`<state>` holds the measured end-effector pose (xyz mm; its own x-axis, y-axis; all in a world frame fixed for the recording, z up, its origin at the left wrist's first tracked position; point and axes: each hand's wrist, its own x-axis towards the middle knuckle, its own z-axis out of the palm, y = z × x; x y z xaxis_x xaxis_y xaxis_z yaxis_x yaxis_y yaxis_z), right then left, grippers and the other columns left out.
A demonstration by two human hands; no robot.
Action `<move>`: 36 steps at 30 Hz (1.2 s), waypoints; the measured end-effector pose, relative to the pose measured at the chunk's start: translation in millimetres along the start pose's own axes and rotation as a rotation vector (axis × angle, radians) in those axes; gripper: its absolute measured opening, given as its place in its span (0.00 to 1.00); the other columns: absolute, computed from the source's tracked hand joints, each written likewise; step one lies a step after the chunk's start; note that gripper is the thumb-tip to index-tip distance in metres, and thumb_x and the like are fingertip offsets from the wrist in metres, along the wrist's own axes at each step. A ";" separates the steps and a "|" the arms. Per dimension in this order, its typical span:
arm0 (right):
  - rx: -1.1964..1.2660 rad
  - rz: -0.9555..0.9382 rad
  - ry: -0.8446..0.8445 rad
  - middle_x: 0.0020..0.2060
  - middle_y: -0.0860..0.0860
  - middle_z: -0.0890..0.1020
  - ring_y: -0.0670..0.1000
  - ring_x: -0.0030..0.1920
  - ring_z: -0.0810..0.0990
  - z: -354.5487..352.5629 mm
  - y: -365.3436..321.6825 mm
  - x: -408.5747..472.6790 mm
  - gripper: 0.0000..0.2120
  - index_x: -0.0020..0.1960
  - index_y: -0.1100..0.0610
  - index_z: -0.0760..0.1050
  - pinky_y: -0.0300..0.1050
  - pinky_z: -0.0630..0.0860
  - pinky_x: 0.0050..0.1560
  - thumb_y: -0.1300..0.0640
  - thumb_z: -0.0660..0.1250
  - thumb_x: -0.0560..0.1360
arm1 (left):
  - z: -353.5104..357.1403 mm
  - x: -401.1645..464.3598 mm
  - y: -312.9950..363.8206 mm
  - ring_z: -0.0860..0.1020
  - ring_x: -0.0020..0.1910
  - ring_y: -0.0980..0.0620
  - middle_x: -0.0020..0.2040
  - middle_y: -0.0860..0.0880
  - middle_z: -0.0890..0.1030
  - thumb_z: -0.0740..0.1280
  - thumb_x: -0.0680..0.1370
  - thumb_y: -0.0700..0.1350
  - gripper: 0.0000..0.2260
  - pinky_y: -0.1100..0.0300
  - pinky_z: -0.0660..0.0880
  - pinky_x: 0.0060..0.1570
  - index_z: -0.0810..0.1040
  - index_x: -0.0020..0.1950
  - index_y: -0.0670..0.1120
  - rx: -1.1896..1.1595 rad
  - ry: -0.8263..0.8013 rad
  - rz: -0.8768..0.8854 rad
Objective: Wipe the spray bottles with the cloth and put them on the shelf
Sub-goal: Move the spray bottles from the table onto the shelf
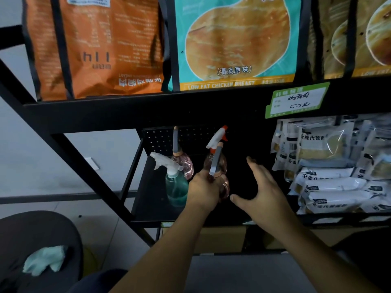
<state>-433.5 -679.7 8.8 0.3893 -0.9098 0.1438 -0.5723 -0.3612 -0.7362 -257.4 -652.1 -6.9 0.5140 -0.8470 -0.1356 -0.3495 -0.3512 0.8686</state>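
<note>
My left hand (204, 191) grips a pink spray bottle (224, 188) with a grey top, low over the black shelf (152, 199). My right hand (262, 187) hovers just right of it, fingers spread, holding nothing. On the shelf stand a green bottle (175, 188) with a white trigger, a pink bottle (186, 163) with a grey top behind it, and a pink bottle (215, 159) with a white and orange trigger. The pale green cloth (43, 260) lies crumpled on a dark round seat at the lower left.
Packets of wholemeal food (330, 166) fill the right part of the same shelf. Above it, large snack bags (234, 41) stand on the upper shelf, with a green price tag (296, 100) on its edge. Cardboard boxes (220, 237) sit below. A black diagonal brace (69, 144) runs at the left.
</note>
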 end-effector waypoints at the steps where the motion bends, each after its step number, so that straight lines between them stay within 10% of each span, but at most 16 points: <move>1: 0.000 -0.001 -0.001 0.83 0.43 0.58 0.48 0.82 0.58 0.3 0.4 0.4 0.51 0.84 0.39 0.50 0.54 0.69 0.76 0.45 0.79 0.72 | 0.4 1.0 -0.5 0.83 0.48 0.53 0.52 0.50 0.86 0.72 0.82 0.55 0.11 0.61 0.77 0.42 0.82 0.59 0.49 -0.009 0.001 -0.005; 20: -0.001 -0.002 -0.026 0.83 0.43 0.58 0.47 0.82 0.59 6.4 -6.3 -2.0 0.52 0.84 0.39 0.50 0.51 0.67 0.77 0.45 0.80 0.72 | -31.9 -26.1 -5.1 0.77 0.62 0.58 0.65 0.57 0.78 0.76 0.79 0.55 0.26 0.76 0.68 0.49 0.75 0.75 0.54 0.098 0.017 0.122; 24: 0.008 0.003 -0.056 0.83 0.44 0.56 0.48 0.82 0.57 7.2 -14.4 -4.5 0.52 0.84 0.39 0.49 0.52 0.65 0.78 0.45 0.80 0.72 | -57.8 -50.8 -12.7 0.68 0.79 0.56 0.79 0.55 0.72 0.77 0.78 0.59 0.37 0.65 0.65 0.72 0.67 0.84 0.54 0.153 0.052 0.204; 36: 0.024 0.017 -0.096 0.84 0.43 0.55 0.49 0.83 0.57 7.5 -38.1 -18.5 0.52 0.85 0.42 0.51 0.53 0.61 0.80 0.45 0.80 0.72 | -109.5 -100.7 -34.6 0.74 0.73 0.58 0.74 0.59 0.76 0.76 0.76 0.62 0.35 0.60 0.75 0.70 0.70 0.81 0.58 0.202 0.172 0.289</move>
<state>-413.5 -647.6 29.2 0.4477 -0.8916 0.0675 -0.5628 -0.3396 -0.7536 -211.2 -510.9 28.9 0.4896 -0.8492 0.1980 -0.6376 -0.1937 0.7456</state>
